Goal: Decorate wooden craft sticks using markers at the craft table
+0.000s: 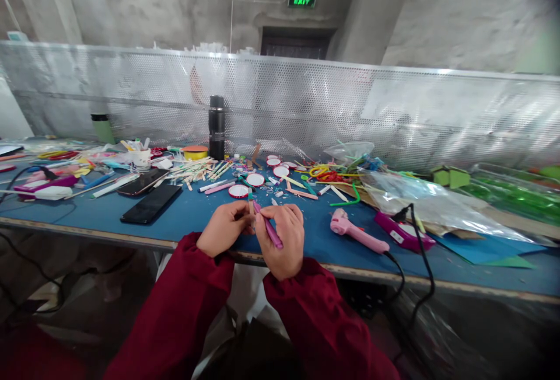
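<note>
My right hand is closed around a purple marker pen, which slants up and to the left. Its tip end is against or close beside a small wooden craft stick with a teal upper end. My left hand pinches that stick low down, with the fingertips partly hidden. Both hands meet over the table's front edge. Just beyond them lie a red-rimmed white disc and a pink-purple marker.
Two phones lie to the left, and a black bottle stands behind scattered craft sticks. On the right are a pink glue gun, a purple device with a black cable, and clear plastic sheeting. A perforated metal screen borders the table.
</note>
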{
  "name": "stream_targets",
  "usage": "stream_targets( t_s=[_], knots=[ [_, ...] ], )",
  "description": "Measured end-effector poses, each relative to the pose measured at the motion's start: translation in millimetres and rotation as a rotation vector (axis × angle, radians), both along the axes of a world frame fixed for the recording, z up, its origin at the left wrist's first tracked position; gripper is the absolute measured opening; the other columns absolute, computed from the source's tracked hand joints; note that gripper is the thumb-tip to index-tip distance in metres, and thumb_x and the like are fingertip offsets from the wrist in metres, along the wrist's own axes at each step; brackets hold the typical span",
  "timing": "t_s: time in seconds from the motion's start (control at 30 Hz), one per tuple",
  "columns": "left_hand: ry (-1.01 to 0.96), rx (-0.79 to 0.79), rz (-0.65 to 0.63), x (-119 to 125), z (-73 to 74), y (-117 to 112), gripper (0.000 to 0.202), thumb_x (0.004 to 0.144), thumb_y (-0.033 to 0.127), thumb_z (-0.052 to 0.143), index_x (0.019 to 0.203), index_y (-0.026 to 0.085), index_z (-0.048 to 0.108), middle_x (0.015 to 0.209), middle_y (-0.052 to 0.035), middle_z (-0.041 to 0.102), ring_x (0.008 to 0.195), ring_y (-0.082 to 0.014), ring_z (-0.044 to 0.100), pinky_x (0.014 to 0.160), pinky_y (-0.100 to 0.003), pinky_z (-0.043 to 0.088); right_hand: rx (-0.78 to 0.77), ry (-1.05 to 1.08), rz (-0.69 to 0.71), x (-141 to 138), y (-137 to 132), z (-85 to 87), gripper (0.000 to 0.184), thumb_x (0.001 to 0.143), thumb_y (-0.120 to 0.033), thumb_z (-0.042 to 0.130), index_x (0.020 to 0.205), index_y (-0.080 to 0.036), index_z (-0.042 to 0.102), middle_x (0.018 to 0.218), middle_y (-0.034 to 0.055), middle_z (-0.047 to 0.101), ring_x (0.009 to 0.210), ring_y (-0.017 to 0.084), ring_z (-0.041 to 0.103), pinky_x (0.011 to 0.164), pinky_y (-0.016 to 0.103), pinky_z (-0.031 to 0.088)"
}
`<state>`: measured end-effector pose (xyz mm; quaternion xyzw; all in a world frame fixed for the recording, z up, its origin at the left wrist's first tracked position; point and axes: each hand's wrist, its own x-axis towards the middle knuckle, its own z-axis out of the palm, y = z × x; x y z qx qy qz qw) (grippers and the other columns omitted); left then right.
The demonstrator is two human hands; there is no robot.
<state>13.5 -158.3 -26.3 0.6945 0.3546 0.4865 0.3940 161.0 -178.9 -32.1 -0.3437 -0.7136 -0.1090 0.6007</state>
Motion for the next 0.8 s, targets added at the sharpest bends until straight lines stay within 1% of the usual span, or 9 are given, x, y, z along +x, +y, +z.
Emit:
stream_targets(
  t_s=[0.17, 0.4, 0.6, 0.8],
  knots=[
    [0.0, 0.014, 0.0, -0.5, -1.6, 0.9, 0.019, 0.082, 0.034, 0.061, 0.075, 0.016, 0.058, 0.067, 0.0007, 0.056, 0.061, -0.0116, 0.055, 0.059, -0.022, 0.046, -0.009, -0.009, -0.003, 0.1, -0.4, 0.0, 0.007, 0.088, -0.019, 0.059, 0.083, -0.023, 0.055, 0.078, -0.001, 0.068, 0.076, 0.016, 0.063, 0.091, 0.04, 0.04],
    [0.013, 0.011, -0.002, -0.5, -0.4, 0.7, 0.018, 0.083, 0.032, 0.059, 0.074, 0.016, 0.057, 0.066, 0.0012, 0.055, 0.061, -0.0115, 0.054, 0.06, -0.023, 0.045, -0.006, -0.011, -0.005, 0.3, 0.2, -0.9, 0.006, 0.088, -0.02, 0.058, 0.086, -0.023, 0.055, 0.082, -0.0001, 0.069, 0.078, 0.017, 0.063, 0.091, 0.04, 0.04],
    [0.016, 0.023, 0.011, -0.4, 0.4, -0.3, 0.018, 0.083, 0.032, 0.06, 0.074, 0.016, 0.057, 0.065, 0.0013, 0.055, 0.06, -0.0111, 0.053, 0.059, -0.022, 0.044, -0.002, -0.01, -0.01, 0.1, 0.1, -0.5, 0.007, 0.088, -0.019, 0.058, 0.083, -0.023, 0.054, 0.077, -0.0009, 0.067, 0.075, 0.016, 0.062, 0.09, 0.039, 0.04],
    [0.009, 0.014, 0.002, -0.5, -0.6, 0.7, 0.019, 0.083, 0.032, 0.06, 0.074, 0.016, 0.056, 0.065, 0.0016, 0.054, 0.06, -0.0114, 0.053, 0.059, -0.023, 0.044, 0.002, 0.0, -0.004, 0.0, -0.1, 0.0, 0.006, 0.088, -0.019, 0.059, 0.084, -0.023, 0.055, 0.08, -0.0002, 0.068, 0.077, 0.017, 0.062, 0.09, 0.04, 0.041]
  ],
)
